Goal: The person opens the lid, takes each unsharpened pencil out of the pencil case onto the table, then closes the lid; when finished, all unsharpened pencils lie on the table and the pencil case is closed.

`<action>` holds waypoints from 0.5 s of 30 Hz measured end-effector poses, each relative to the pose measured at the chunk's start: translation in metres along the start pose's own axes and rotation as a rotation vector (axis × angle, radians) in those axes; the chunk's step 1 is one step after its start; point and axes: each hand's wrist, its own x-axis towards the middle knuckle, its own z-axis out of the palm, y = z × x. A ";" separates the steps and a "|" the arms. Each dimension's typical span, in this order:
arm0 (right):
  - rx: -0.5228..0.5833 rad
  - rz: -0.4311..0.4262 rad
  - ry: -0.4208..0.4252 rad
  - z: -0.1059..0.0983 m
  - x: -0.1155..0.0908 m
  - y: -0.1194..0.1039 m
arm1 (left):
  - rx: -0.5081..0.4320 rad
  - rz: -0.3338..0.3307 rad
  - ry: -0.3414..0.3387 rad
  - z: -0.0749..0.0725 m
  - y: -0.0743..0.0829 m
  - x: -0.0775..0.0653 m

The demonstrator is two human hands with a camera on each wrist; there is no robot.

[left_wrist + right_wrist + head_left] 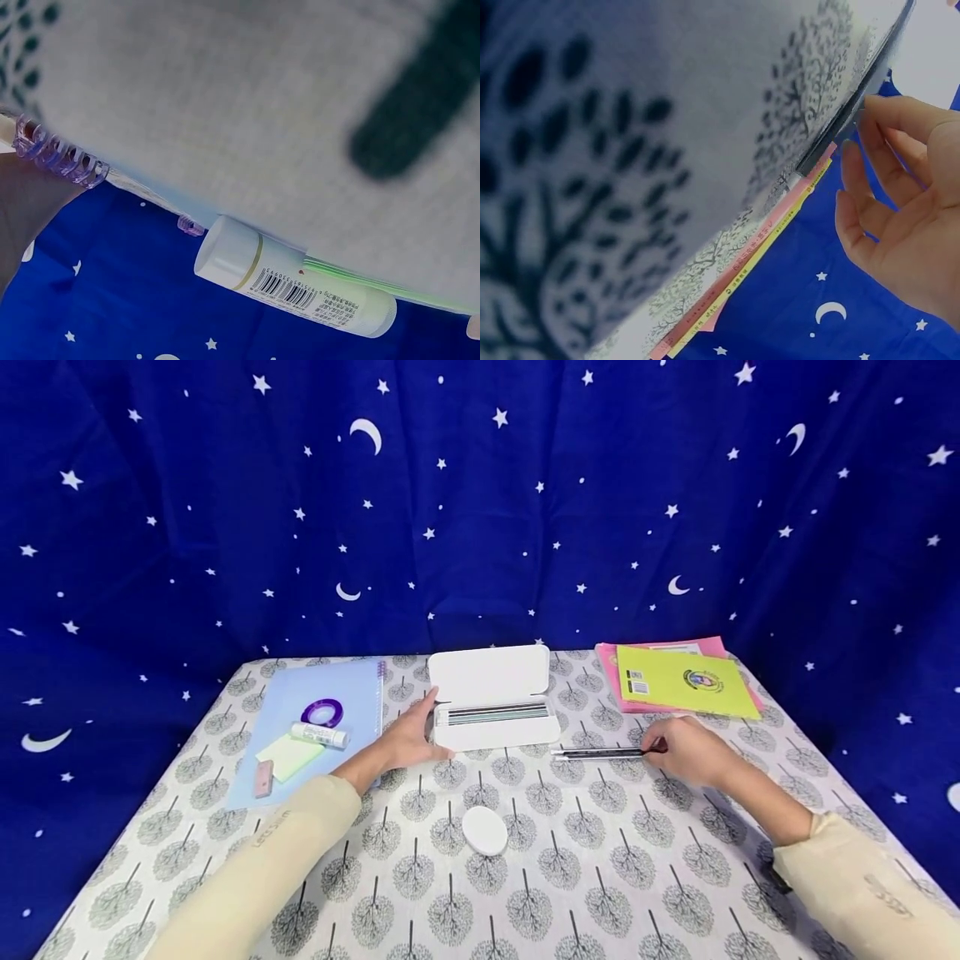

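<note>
A white pencil case lies with its lid raised near the back middle of the table, several slim black and teal pens or pencils inside it. My left hand rests at the case's left end, its thumb and index finger spread apart along it. To the right, my right hand pinches the right end of a few dark pens with pale tips, which lie level at the tabletop. In the right wrist view the fingertips meet a dark pen; the remaining fingers are loosely bent.
A light blue spiral notebook at left carries purple tape, a glue stick, green sticky notes and a pinkish eraser. Yellow and pink booklets lie at right. A white oval object sits in front.
</note>
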 end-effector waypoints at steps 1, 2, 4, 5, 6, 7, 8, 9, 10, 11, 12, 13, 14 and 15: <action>-0.001 0.000 0.006 0.001 0.000 0.000 | 0.005 -0.004 -0.002 0.000 -0.001 0.000; -0.001 0.002 0.013 0.001 0.001 0.000 | 0.004 -0.005 -0.005 0.000 -0.001 -0.001; 0.006 0.009 0.021 0.002 0.000 0.000 | 0.005 -0.007 -0.010 0.000 -0.002 -0.002; 0.014 0.005 0.025 0.003 0.001 0.000 | 0.009 -0.008 -0.010 0.000 -0.002 -0.002; 0.022 0.001 0.030 0.003 0.002 0.000 | 0.010 -0.014 -0.010 0.000 -0.002 -0.002; 0.029 -0.004 0.035 0.003 0.002 0.000 | 0.011 -0.016 -0.009 0.000 -0.002 -0.002; 0.036 -0.008 0.040 0.003 0.003 -0.001 | 0.010 -0.019 -0.011 0.000 -0.002 -0.002; 0.044 -0.013 0.043 0.003 0.003 -0.002 | 0.009 -0.020 -0.012 0.000 -0.002 -0.001; 0.051 -0.017 0.044 0.003 0.004 -0.003 | 0.006 -0.020 -0.014 0.000 -0.002 -0.001; 0.053 -0.022 0.044 0.003 0.005 -0.006 | 0.004 -0.024 -0.014 0.000 -0.002 -0.001; 0.058 -0.025 0.042 0.003 0.006 -0.008 | -0.001 -0.024 -0.014 0.000 -0.002 -0.001; 0.070 -0.028 0.037 0.003 0.007 -0.011 | -0.004 -0.024 -0.014 0.000 -0.002 -0.001; 0.078 -0.030 0.034 0.002 0.008 -0.014 | -0.007 -0.025 -0.014 0.001 -0.002 -0.001; 0.087 -0.033 0.032 0.002 0.009 -0.017 | -0.011 -0.021 -0.013 0.001 -0.002 0.000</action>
